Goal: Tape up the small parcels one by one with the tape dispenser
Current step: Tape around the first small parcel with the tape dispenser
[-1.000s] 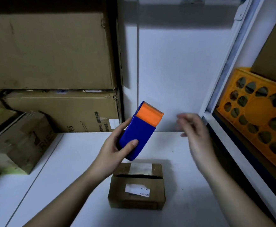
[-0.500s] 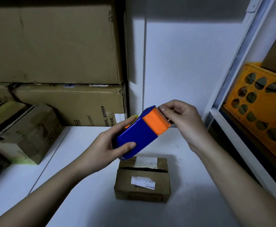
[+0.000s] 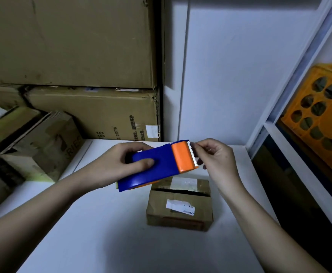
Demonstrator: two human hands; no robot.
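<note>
My left hand [image 3: 117, 164] grips a blue tape dispenser [image 3: 157, 166] with an orange head and a toothed blade, held nearly level above the white table [image 3: 94, 233]. At the blade end, my right hand [image 3: 216, 160] has its thumb and fingers pinched together, apparently on the clear tape end, which is hard to make out. Below the dispenser lies a small brown cardboard parcel [image 3: 180, 209] with a white label on top; its top flaps show a dark gap between them.
Large cardboard boxes [image 3: 94, 115] are stacked against the back left wall, and smaller boxes [image 3: 40, 146] sit at the left edge of the table. A white shelf frame [image 3: 299, 158] borders the right, with an orange plastic crate [image 3: 322, 119] behind it.
The dispenser has tilted from upright to nearly level and come lower. My right hand has come in from the right to the blade end and pinches there.
</note>
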